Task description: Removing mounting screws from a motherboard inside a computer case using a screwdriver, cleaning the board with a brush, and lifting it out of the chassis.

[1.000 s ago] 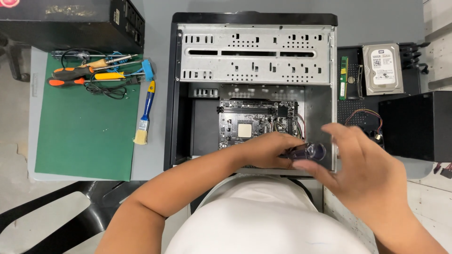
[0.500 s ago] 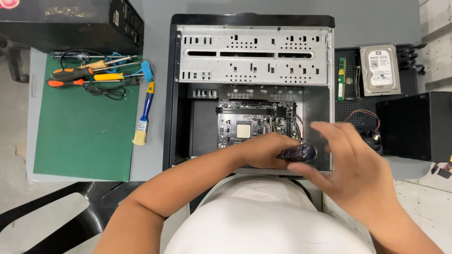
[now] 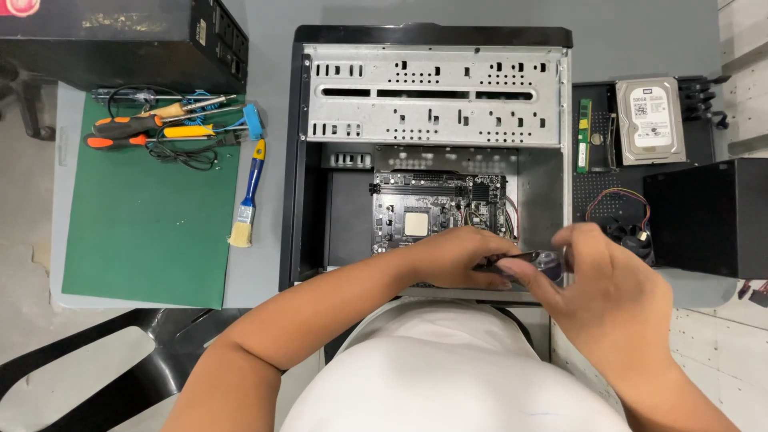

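An open black computer case lies flat on the table with a motherboard inside. Over the case's near edge, my left hand and my right hand meet on a small dark tool with a rounded bluish end, probably a screwdriver. The left fingers pinch its thin end and the right fingers wrap the rounded end. Its tip is hidden under my left hand. A silver drive cage fills the far half of the case.
A green mat on the left carries orange-handled screwdrivers, cables and a blue-handled brush. To the right of the case lie a hard drive, a green memory stick, a cooler fan and a black box. A second black box stands far left.
Both hands stay together on the tool at the case's near edge. My right fingers have shifted slightly around its rounded end.
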